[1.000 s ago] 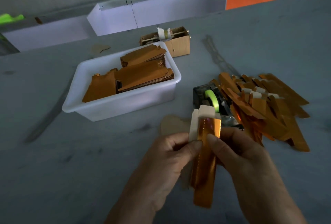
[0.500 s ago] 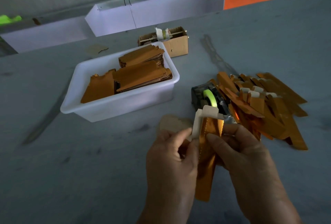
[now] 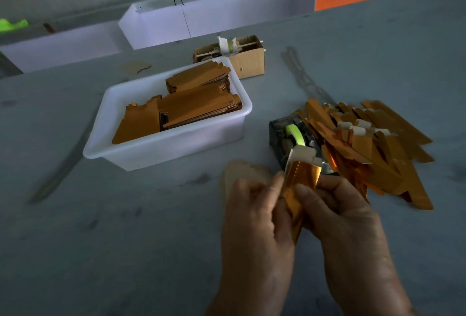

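Lower centre of frame: two hands, both on one gold carton [image 3: 301,179]. The left hand [image 3: 254,219] pinches its left edge, thumb against the foil, fingers curled. The right hand [image 3: 345,225] grips the right side, thumb flat on the front face, fingers wrapped behind. The carton stands nearly upright above the tabletop [image 3: 113,240], with a white flap open at its top and its lower end hidden between the palms.

Just behind the left hand: one pale scrap [image 3: 242,171], lying flat.

Just behind the carton: one black tape dispenser [image 3: 277,136] carrying one green roll [image 3: 295,134].

Right of centre: one loose heap [image 3: 388,154] of folded gold pieces, touching the dispenser (they overlap too much for a count).

Centre left: one white tub [image 3: 164,154] holding three stacks of flat blanks [image 3: 196,108].

Upper centre: one small cardboard box [image 3: 249,63] just behind the tub, with one rod across its open top.
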`<state>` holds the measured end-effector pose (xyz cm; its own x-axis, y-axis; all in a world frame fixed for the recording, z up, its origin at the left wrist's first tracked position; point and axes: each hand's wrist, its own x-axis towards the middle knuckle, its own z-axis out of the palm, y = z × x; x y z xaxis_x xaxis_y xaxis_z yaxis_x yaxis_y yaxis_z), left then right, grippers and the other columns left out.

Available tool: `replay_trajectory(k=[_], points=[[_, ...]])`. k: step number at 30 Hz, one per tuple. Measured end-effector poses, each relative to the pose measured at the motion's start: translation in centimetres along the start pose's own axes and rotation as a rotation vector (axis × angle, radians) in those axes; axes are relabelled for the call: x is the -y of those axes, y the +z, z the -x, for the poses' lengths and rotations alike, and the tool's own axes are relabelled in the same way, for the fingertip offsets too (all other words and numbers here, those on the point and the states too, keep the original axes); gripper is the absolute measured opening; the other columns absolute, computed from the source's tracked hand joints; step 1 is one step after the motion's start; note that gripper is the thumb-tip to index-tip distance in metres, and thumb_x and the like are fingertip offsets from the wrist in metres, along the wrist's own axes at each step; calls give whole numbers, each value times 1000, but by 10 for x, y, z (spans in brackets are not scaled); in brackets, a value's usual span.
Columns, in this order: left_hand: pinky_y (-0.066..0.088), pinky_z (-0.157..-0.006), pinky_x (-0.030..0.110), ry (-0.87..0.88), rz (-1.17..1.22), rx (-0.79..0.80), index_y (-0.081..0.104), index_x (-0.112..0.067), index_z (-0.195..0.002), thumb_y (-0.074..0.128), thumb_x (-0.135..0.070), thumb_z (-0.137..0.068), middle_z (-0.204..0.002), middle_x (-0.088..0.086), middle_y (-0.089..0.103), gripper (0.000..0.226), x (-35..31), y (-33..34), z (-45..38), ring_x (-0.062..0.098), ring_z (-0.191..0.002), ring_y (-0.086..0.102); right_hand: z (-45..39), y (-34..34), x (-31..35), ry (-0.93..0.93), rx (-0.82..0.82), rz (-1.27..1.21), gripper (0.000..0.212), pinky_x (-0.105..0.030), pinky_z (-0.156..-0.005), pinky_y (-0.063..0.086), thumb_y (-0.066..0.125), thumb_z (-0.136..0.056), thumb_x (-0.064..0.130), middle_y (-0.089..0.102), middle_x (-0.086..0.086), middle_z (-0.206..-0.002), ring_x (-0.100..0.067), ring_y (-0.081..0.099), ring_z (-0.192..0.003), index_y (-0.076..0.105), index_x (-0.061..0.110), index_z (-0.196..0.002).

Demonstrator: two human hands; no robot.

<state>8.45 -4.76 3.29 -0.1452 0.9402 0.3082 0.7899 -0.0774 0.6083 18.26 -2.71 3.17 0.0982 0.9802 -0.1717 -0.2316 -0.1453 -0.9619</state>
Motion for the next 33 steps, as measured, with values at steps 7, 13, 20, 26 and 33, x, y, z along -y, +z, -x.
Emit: replay_trajectory(k=[7, 13, 20, 26, 33], points=[[51, -50, 26, 86, -167, 1, 72, -10, -111, 70, -19, -79, -83, 5, 60, 34, -1, -5, 3, 20, -70, 63, -3, 4, 3, 39, 58, -18, 28, -28, -66, 53, 67, -63, 28, 73, -2, -77, -15, 71, -73, 67, 20, -89], [34, -33, 20, 35, -543, 83, 70, -3, -114, 94, -19, -39, -80, 5, 62, 80, -20, 1, 7, 17, -58, 62, 0, 5, 3, 30, 87, -27, 9, -14, -54, 51, 67, -78, 14, 73, 2, -74, -9, 70, -68, 70, 21, -82], [23, -34, 18, 44, -461, 172, 65, -6, -122, 92, -27, -41, -74, 2, 59, 88, -16, 6, 18, 8, -42, 51, -1, -2, -2, 116, 71, -26, 15, -24, -62, 54, 63, -75, 31, 72, -1, -76, -13, 70, -73, 71, 20, -82], [41, -46, 19, 56, -239, 131, 65, -16, -124, 57, -17, -85, -82, -9, 54, 40, -10, 1, 16, 14, -61, 61, 2, -4, -5, 105, 71, 15, 30, -26, -64, 54, 64, -60, 40, 72, 1, -75, -11, 70, -74, 70, 20, -82], [54, -68, 24, -396, 479, 153, 68, -33, -98, 73, -15, -83, -79, -10, 70, 25, 5, -13, 6, 2, -72, 66, -1, 2, -2, 76, 95, -74, 14, -18, -58, 53, 64, -69, 28, 69, 3, -67, -7, 67, -65, 71, 22, -80]])
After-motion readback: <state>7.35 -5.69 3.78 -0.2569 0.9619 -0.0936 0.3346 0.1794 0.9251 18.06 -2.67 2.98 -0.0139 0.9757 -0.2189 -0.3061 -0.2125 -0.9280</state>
